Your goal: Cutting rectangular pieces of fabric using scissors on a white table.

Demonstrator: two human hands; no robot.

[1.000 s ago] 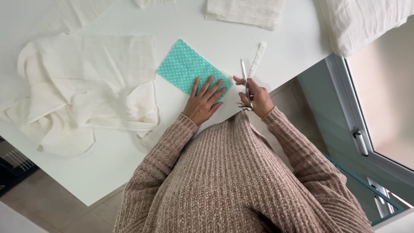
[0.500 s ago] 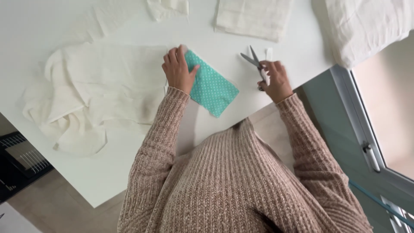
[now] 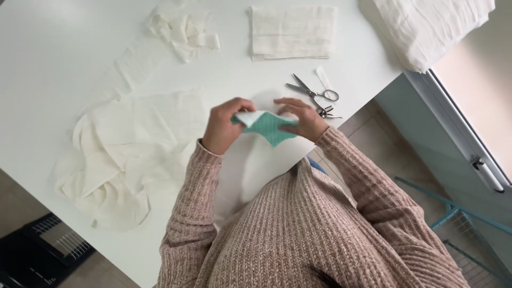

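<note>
Looking down from the head, we see the left hand [image 3: 221, 128] and right hand [image 3: 303, 118] with fingers pinched on a green cloth [image 3: 269, 128], held just above the white surface [image 3: 64, 64]. Scissors [image 3: 314, 93] lie just beyond the right hand, white fabric [image 3: 122, 154] to the left.

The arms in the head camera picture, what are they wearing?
Both arms wear long sleeves of one chunky ribbed knit sweater, pinkish-beige with a speckled look. The cuffs reach the wrists. The left hand and right hand are bare: no gloves. No rings or watch show.
</note>
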